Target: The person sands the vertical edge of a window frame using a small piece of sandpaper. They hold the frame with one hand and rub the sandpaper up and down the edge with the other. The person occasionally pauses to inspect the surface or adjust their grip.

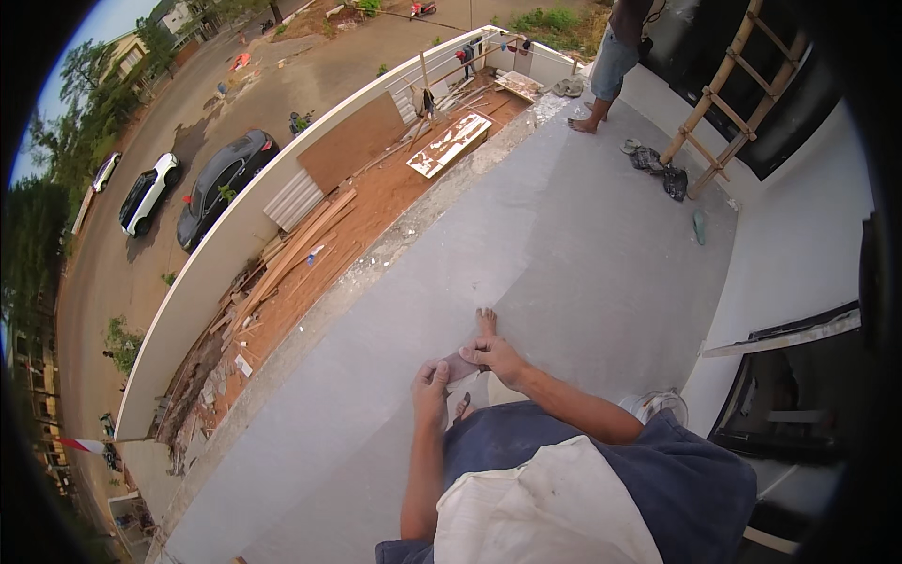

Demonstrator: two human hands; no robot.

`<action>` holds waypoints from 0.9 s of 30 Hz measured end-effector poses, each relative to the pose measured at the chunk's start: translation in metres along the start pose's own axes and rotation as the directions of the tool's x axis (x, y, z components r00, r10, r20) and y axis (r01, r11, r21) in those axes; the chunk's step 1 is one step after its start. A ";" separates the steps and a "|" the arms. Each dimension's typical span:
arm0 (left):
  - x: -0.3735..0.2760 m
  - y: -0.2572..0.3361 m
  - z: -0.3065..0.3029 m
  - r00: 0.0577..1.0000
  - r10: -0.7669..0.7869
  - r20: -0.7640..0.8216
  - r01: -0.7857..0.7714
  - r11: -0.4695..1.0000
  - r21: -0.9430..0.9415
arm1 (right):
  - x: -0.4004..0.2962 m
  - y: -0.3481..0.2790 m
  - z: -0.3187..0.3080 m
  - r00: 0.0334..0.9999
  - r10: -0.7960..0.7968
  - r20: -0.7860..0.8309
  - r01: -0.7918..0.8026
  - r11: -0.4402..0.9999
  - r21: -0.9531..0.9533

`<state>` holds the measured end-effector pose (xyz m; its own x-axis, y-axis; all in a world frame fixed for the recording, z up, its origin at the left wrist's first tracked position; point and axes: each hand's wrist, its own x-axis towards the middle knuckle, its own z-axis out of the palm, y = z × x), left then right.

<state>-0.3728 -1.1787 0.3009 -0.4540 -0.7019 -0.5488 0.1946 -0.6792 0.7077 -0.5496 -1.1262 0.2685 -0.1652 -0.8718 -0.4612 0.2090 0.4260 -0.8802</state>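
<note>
A small brownish-grey sheet, perhaps sandpaper [459, 369], is stretched between my two hands in front of my body. My left hand [429, 385] pinches its left end with the thumb on top. At the other end, the thumb and fingers of my right hand [495, 357] grip it. Just below the sheet shows a pale piece [463, 385], too small to make out. My bare feet stand on the smooth grey floor [437, 282] beneath my hands.
A bamboo ladder [729, 106] leans at the upper right, near black plastic bags [662, 169] and a green sandal [698, 227]. Another person's legs [607, 77] stand close by. Beside my right elbow is a bucket [655, 407]. The floor's rough edge [394, 240] drops to planks [296, 254] below.
</note>
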 end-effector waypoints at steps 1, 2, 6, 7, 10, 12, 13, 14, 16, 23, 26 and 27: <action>0.013 0.009 0.004 0.998 0.019 -0.056 -0.016 0.998 0.053 | 0.015 -0.012 -0.006 1.000 0.003 -0.028 -0.006 0.994 -0.111; 0.029 0.013 0.004 0.996 0.051 -0.079 -0.041 0.992 0.120 | 0.023 -0.035 -0.007 1.000 0.001 -0.026 -0.004 0.992 -0.126; 0.094 0.025 0.019 0.975 0.170 -0.146 -0.144 0.975 0.171 | 0.065 -0.098 -0.024 0.999 -0.014 -0.044 0.008 0.989 -0.145; 0.110 0.033 0.026 0.977 0.177 -0.115 -0.159 0.976 0.148 | 0.078 -0.107 -0.031 0.999 -0.012 -0.045 0.005 0.991 -0.137; 0.154 0.052 0.062 0.979 0.203 0.007 -0.203 0.979 -0.031 | 0.136 -0.100 -0.069 0.959 0.000 0.282 -0.139 0.870 0.473; 0.180 0.068 0.092 0.965 0.250 0.073 -0.250 0.968 -0.018 | 0.156 -0.118 -0.093 0.926 -0.005 0.377 -0.245 0.752 0.612; 0.191 0.076 0.106 0.957 0.270 0.104 -0.270 0.963 -0.013 | 0.164 -0.129 -0.103 0.906 -0.012 0.423 -0.303 0.680 0.668; 0.200 0.082 0.118 0.962 0.266 0.060 -0.269 0.963 0.036 | 0.176 -0.138 -0.116 0.933 0.021 0.359 -0.254 0.747 0.614; 0.219 0.095 0.141 0.962 0.271 -0.027 -0.266 0.955 0.130 | 0.203 -0.154 -0.140 0.974 0.059 0.219 -0.160 0.866 0.474; 0.257 0.093 0.140 0.965 0.212 -0.157 -0.184 0.967 0.176 | 0.237 -0.180 -0.149 0.987 0.033 0.155 -0.072 0.965 0.252; 0.267 0.100 0.136 0.961 0.245 -0.129 -0.215 0.954 0.211 | 0.242 -0.172 -0.145 0.952 -0.020 0.305 -0.116 0.899 0.423; 0.269 0.107 0.140 0.960 0.263 -0.097 -0.239 0.948 0.209 | 0.252 -0.155 -0.146 0.919 -0.084 0.386 -0.126 0.863 0.489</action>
<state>-0.5956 -1.4098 0.2915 -0.2998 -0.8735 -0.3836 0.1113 -0.4313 0.8953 -0.7647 -1.3768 0.2719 0.2023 -0.9301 -0.3065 0.6726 0.3594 -0.6468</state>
